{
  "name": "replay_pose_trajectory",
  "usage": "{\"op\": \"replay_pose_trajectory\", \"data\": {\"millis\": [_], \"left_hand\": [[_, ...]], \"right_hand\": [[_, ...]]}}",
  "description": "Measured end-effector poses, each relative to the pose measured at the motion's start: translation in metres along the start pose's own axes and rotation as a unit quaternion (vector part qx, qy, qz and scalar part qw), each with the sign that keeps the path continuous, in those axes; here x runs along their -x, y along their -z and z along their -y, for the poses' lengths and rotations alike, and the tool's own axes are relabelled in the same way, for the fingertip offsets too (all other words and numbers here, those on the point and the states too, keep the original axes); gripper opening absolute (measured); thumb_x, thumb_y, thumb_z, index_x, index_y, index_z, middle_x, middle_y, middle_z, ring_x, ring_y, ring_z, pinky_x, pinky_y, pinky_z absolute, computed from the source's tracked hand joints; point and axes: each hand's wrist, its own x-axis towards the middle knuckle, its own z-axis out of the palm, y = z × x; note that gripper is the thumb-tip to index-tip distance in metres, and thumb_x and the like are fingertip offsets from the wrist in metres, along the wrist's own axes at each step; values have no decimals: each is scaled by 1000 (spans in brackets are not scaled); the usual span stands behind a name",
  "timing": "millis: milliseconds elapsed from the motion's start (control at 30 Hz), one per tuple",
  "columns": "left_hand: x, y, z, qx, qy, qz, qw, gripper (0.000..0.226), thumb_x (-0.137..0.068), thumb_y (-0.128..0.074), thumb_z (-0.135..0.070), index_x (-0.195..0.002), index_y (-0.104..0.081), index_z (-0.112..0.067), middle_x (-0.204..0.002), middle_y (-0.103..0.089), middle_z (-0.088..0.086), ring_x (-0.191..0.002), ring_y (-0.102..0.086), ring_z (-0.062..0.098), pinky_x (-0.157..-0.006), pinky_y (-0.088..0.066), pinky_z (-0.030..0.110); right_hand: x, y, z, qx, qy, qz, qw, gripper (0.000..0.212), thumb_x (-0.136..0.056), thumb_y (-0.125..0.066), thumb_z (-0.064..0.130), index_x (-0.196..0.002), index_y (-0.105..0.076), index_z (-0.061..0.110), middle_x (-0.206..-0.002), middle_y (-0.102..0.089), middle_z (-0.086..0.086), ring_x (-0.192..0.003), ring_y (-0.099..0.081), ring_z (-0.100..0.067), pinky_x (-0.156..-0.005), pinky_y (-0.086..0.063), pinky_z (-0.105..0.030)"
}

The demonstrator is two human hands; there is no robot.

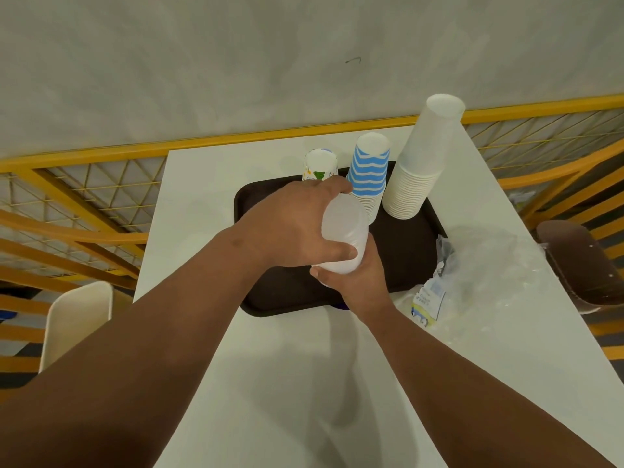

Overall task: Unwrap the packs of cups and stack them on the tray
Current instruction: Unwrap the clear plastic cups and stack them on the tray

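A dark brown tray point(410, 238) lies on the white table point(189, 211). Upside-down cup stacks stand along its far side: a tall plain white stack point(422, 163), a blue-and-white striped stack point(368, 170) and a short patterned stack point(320, 165). Above the tray's middle, both hands hold a stack of translucent white plastic cups point(344, 231). My left hand point(290, 228) grips its upper part from the left. My right hand point(358, 282) grips its lower end from below. The bottom of this stack is hidden by my hands.
Crumpled clear plastic wrappers point(479, 275) with a printed label lie on the table right of the tray. A cream chair point(77, 319) stands at the left and a brown chair point(580, 261) at the right. A yellow railing point(101, 184) runs behind the table.
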Motion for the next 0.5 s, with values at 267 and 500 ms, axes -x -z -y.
{"op": "replay_pose_trajectory", "data": {"millis": [267, 500], "left_hand": [[0, 3, 5, 45, -9, -31, 998, 85, -75, -77, -53, -145, -33, -32, -141, -46, -13, -107, -34, -2, -92, -32, 19], [3, 15, 10, 63, 6, -73, 995, 85, -71, -78, -52, -143, -37, -31, -136, -51, -9, -113, -47, 8, -93, -41, 26]], "right_hand": [[-4, -3, -3, -39, 29, -5, 999, 84, -60, -91, 12, -120, -39, 41, -117, -49, 27, -107, -50, 16, -81, -45, -4], [-4, -3, -2, -50, 49, -2, 998, 91, -60, -90, 7, -129, -36, 33, -121, -49, 22, -114, -50, 2, -84, -47, -7]]}}
